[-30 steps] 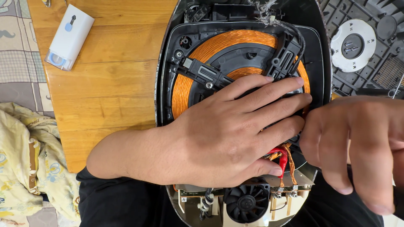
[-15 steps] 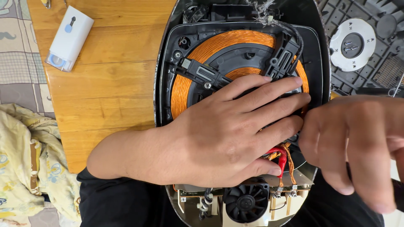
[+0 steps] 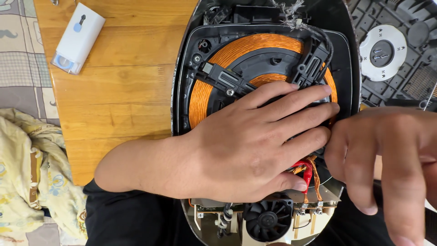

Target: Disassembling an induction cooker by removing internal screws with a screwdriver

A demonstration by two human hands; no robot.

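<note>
1. Patterned cloth (image 3: 20,173), pale yellow, crumpled at the 8 o'clock edge of the view, off the table.

2. Wooden table (image 3: 123,91), bare boards across the 10 o'clock quarter.

3. Small white case (image 3: 78,37) with a blue mark, lying tilted near 10 o'clock on the table, well apart from both hands.

4. Opened induction cooker (image 3: 182,91), black shell, long axis running 12 to 6 o'clock. Inside: copper coil (image 3: 255,45) wound in rings on a black carrier, black brackets across it; a cooling fan (image 3: 267,219) at 6 o'clock; red and orange leads (image 3: 306,169) between coil and fan.

5. Left hand (image 3: 248,146), laid flat and palm down over the 4 o'clock part of the coil, fingers spread and pointing toward 2 o'clock, thumb tip beside the red leads. It presses on the coil and closes on nothing.

6. Right hand (image 3: 387,159), entering from 3 o'clock, fingers curled down at the coil's right edge, touching the left fingertips. Whether it pinches a lead or a tool cannot be told; its fingertips are hidden. The leads lie toward 7 o'clock from this hand, just beside it, and about as near to the left thumb.

7. Grey plastic base panel (image 3: 400,54) with a white round disc (image 3: 381,45), at 2 o'clock, beside the cooker.
</note>
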